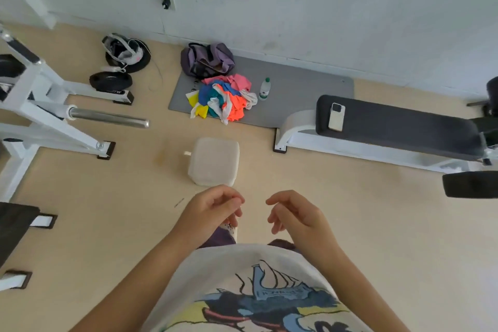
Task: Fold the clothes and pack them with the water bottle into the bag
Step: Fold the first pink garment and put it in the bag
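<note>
Clothes [222, 96] heaped beside green-labelled water bottle [265, 88], print unreadable; both hands [213, 210] [292, 213] loosely curled, empty.

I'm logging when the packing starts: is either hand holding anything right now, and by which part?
Nothing is held. The left hand and right hand hang loosely curled, apart from the clothes.

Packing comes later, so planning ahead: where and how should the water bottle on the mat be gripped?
Wrap a hand around the mid-body of the water bottle, coming from its right side. It stands upright, and the clothes pile crowds its left.
</note>
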The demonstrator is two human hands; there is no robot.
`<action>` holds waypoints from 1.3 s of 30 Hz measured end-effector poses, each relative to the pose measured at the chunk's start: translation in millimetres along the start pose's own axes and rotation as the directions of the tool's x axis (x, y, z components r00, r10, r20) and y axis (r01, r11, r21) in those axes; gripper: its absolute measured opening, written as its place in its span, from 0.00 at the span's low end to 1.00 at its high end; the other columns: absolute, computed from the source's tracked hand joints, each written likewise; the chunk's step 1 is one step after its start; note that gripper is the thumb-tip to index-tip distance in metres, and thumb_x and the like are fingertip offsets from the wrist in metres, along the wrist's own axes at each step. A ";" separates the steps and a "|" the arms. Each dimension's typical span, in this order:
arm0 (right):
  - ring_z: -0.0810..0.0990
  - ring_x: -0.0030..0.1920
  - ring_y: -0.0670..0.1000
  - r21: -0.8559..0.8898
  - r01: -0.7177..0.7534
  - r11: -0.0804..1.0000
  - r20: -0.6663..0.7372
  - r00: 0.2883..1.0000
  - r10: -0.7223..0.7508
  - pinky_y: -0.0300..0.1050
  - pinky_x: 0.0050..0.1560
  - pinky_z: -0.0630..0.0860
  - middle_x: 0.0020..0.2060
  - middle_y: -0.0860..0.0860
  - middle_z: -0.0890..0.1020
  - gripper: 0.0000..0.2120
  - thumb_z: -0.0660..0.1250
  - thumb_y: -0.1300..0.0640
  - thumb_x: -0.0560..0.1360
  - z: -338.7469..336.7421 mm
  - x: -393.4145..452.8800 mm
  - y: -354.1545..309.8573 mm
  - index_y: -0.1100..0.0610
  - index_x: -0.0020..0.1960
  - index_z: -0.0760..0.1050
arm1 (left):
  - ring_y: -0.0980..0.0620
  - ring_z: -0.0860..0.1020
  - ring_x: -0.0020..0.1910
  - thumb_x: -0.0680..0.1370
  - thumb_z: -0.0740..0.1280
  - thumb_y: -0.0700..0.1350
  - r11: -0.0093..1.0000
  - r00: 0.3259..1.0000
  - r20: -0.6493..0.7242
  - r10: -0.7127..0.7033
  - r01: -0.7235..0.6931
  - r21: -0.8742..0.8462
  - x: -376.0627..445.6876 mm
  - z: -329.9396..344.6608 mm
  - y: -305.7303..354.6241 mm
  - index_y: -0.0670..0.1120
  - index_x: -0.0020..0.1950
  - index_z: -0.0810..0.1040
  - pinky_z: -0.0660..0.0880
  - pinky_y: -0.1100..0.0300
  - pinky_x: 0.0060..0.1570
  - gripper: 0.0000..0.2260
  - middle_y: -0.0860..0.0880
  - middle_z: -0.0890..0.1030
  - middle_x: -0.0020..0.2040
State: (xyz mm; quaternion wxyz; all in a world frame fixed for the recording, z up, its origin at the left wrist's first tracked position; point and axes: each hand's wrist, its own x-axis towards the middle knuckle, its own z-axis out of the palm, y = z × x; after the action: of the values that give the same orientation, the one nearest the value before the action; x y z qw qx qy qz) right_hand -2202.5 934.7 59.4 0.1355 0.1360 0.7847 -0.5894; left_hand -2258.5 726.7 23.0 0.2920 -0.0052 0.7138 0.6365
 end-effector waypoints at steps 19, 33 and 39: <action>0.81 0.39 0.46 -0.048 -0.018 0.999 0.040 0.999 0.020 0.43 0.45 0.78 0.38 0.49 0.83 0.10 0.61 0.60 0.80 -194.9 409.5 -88.1 0.48 0.50 0.78 | 0.50 0.80 0.33 0.76 0.67 0.45 0.999 0.992 -0.126 -0.018 0.024 0.044 396.1 -15.2 196.0 0.52 0.42 0.82 0.77 0.57 0.39 0.06 0.47 0.83 0.37; 0.82 0.39 0.52 0.136 0.110 0.985 0.059 0.991 -0.119 0.44 0.40 0.78 0.41 0.49 0.83 0.10 0.62 0.57 0.74 -140.6 624.4 -170.6 0.47 0.48 0.80 | 0.52 0.80 0.33 0.80 0.66 0.40 0.998 0.972 -0.233 -0.039 0.051 0.047 542.3 -142.7 248.5 0.43 0.47 0.81 0.76 0.61 0.37 0.05 0.47 0.83 0.36; 0.81 0.35 0.49 0.189 -0.130 0.973 -0.161 0.974 0.162 0.43 0.39 0.76 0.36 0.49 0.83 0.12 0.61 0.67 0.77 -64.5 724.5 -149.2 0.53 0.48 0.79 | 0.53 0.81 0.35 0.80 0.66 0.42 0.991 0.998 -0.004 -0.069 0.069 0.115 675.4 -261.6 239.9 0.46 0.46 0.81 0.77 0.59 0.39 0.05 0.49 0.83 0.37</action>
State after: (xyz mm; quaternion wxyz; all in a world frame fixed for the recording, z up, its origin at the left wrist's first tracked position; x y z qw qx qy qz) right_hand -2932.6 995.6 -61.0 0.0964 0.2564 0.7258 -0.6310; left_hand -3017.0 779.7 -40.6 0.3134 -0.0130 0.7487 0.5840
